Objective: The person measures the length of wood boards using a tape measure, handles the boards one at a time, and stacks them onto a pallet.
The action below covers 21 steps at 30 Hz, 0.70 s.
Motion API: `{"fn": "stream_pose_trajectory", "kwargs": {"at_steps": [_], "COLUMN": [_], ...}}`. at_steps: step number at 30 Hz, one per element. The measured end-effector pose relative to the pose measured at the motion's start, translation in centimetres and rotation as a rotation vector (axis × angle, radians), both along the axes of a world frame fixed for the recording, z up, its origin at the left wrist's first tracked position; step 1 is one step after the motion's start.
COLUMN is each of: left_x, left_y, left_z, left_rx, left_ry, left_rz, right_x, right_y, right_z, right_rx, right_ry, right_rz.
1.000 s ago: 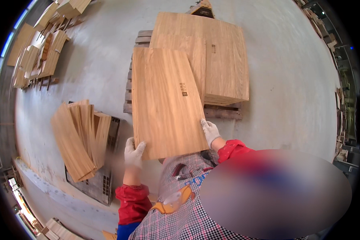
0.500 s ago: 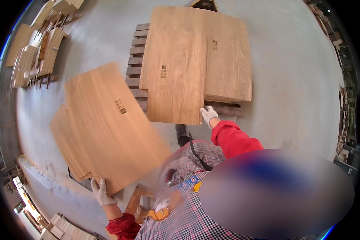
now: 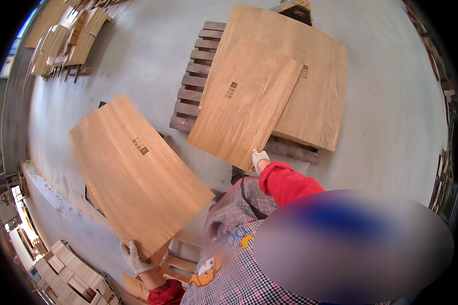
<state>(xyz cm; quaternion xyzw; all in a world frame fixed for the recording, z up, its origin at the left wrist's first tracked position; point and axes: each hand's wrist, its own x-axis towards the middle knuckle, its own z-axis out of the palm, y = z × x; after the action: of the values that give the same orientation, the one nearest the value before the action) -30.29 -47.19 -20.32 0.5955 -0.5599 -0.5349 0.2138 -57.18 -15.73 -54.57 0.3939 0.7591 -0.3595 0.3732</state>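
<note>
In my gloved left hand (image 3: 136, 259) is the near end of a wood-grain panel (image 3: 132, 173) with a small dark printed mark. Its fingers lie over the panel's edge, and the thumb is hidden. Beneath that panel, a sliver of another board shows at the far left edge. My gloved right hand (image 3: 260, 158) is closed on the near right corner of a second wood-grain panel (image 3: 254, 96). This one lies askew across a stack of larger panels (image 3: 318, 96), its near end jutting past the stack.
A slatted wooden pallet (image 3: 191, 81) carries the stack, with a dark and yellow pallet-jack part (image 3: 296, 11) behind it. Stacked boards (image 3: 89, 33) stand at the far left, and pale wooden pieces (image 3: 66, 272) at the near left. A wooden frame (image 3: 180, 263) is beside my apron.
The right panel has turned on the stack, its near end swinging left. The left panel has shifted and now covers most of the board beneath it. Both hands keep their hold.
</note>
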Motion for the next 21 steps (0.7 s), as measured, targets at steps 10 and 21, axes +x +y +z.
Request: {"fn": "stream_pose_trajectory", "kwargs": {"at_steps": [10, 21], "left_x": [-6.4, -12.1], "left_y": [1.9, -4.4], "left_z": [0.4, 6.9], "left_rx": [0.105, -0.117], "left_ry": [0.152, -0.061], "left_rz": [-0.182, -0.989], "right_x": [-2.7, -15.8], "right_y": [4.2, -7.2], "right_z": [1.0, 31.7], "right_rx": [0.137, 0.052], "right_ry": [0.017, 1.572], "right_rz": [0.431, 1.222]}}
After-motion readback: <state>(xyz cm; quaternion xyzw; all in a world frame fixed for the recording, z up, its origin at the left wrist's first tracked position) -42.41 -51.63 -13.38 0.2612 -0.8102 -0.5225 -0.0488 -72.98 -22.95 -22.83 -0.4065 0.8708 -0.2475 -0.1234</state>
